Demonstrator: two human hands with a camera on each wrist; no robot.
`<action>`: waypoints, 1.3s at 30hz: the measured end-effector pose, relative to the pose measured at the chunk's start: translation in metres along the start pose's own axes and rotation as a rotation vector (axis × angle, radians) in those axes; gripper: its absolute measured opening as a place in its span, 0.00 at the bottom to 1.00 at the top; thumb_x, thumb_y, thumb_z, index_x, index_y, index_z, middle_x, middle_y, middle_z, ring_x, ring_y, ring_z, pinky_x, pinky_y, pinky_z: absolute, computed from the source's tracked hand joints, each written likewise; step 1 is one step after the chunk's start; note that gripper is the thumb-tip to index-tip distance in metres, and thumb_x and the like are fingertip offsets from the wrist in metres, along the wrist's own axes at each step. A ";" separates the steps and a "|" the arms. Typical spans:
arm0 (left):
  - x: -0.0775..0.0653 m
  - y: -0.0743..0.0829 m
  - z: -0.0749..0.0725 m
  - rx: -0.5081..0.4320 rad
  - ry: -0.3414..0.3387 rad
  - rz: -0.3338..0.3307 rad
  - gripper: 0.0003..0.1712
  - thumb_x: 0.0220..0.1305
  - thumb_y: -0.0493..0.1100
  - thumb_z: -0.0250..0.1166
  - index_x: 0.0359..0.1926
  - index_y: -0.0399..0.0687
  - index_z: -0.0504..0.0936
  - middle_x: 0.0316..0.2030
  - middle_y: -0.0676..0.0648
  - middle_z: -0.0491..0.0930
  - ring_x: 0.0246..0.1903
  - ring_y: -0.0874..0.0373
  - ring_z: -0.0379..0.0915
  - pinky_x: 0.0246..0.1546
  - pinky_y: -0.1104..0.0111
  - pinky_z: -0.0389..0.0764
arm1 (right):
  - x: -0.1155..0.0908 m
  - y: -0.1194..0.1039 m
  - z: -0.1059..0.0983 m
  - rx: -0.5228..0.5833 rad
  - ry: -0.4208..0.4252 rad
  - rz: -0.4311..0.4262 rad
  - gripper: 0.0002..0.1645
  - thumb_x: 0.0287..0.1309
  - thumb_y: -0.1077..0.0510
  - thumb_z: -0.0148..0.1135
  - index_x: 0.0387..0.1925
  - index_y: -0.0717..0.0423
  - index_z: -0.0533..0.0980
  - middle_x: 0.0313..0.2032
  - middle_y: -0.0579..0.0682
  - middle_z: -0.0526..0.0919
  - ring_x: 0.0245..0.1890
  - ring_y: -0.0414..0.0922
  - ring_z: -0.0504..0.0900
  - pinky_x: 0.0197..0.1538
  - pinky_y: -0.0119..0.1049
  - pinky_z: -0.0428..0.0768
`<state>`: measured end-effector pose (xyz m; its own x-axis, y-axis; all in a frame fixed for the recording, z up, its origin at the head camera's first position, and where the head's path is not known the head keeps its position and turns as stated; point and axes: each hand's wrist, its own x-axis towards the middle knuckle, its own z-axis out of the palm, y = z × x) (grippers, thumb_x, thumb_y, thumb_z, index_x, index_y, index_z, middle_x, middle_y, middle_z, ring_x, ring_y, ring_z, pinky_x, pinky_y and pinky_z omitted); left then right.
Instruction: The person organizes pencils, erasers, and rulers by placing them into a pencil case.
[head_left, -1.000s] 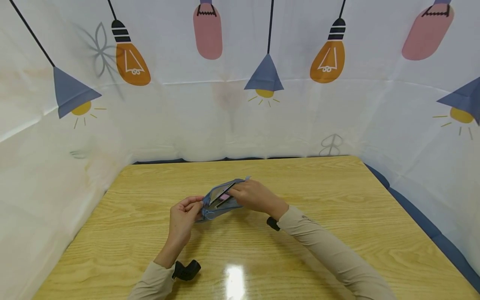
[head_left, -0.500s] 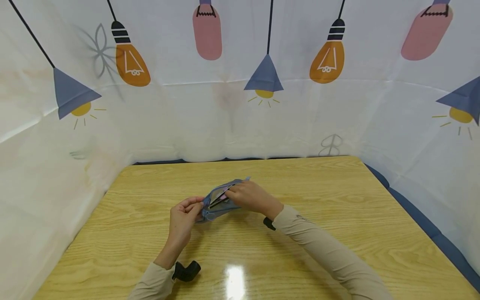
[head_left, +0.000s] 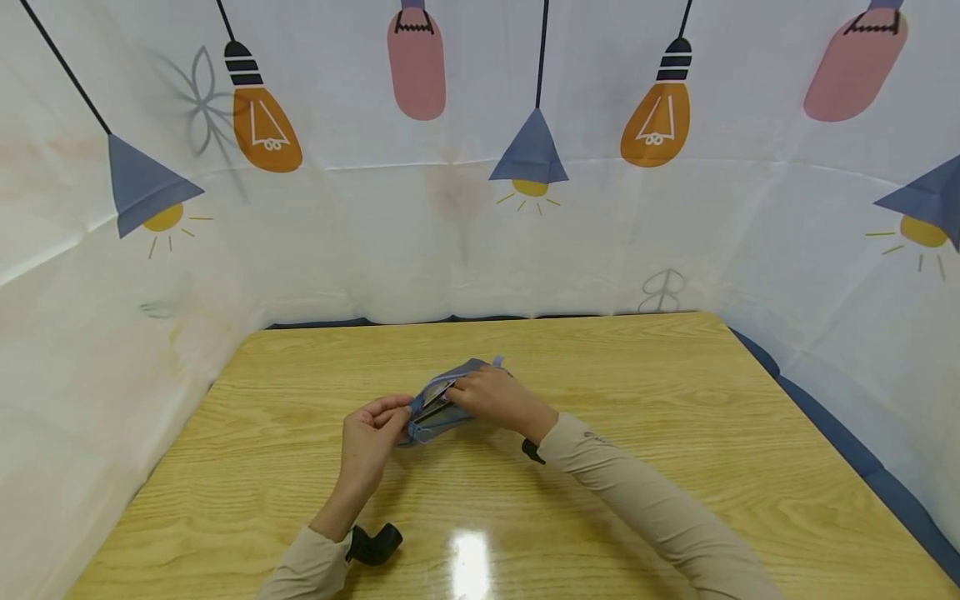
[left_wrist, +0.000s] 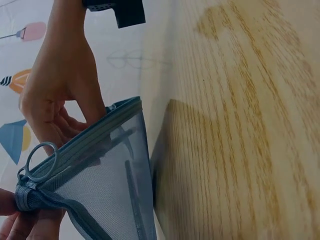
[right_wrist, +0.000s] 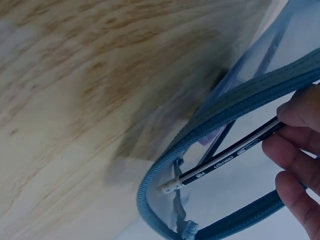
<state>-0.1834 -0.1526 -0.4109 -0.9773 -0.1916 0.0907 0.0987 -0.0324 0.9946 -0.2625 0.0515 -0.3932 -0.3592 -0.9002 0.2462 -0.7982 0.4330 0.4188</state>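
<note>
A blue-grey mesh pencil case (head_left: 442, 427) is held tilted above the table, its zip undone. My left hand (head_left: 369, 437) pinches its near left end, beside the zip's ring pull (left_wrist: 44, 144). My right hand (head_left: 501, 400) reaches into the opening from the right. In the right wrist view, its thumb and fingers pinch a dark striped pencil (right_wrist: 232, 154), whose white eraser end (right_wrist: 171, 186) points toward the end of the case. Behind that pencil lies another dark stick (right_wrist: 220, 142) with a small pinkish thing (right_wrist: 209, 137) beside it. The pencil's far end is hidden by the hand.
The case is over a wood-grain table (head_left: 600, 367). A white curtain (head_left: 450, 242) printed with lamps and bulbs hangs around the back and sides. Each wrist carries a black camera mount, the left one (head_left: 375, 543) being the more visible.
My right hand has shifted slightly left and down, further over the case's opening, and the sticks inside have shifted with it. My left hand keeps its pinch almost in place.
</note>
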 end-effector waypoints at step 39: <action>0.000 0.008 0.002 0.123 0.007 0.051 0.11 0.62 0.36 0.68 0.44 0.36 0.86 0.36 0.41 0.85 0.30 0.61 0.80 0.18 0.73 0.71 | 0.008 -0.006 0.010 -0.031 -0.013 0.060 0.09 0.65 0.57 0.62 0.44 0.48 0.84 0.37 0.44 0.85 0.32 0.38 0.82 0.37 0.31 0.81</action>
<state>-0.1829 -0.1507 -0.4029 -0.9702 -0.1967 0.1415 0.1242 0.0976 0.9874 -0.2653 0.0415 -0.4030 -0.4122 -0.8731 0.2604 -0.7598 0.4871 0.4307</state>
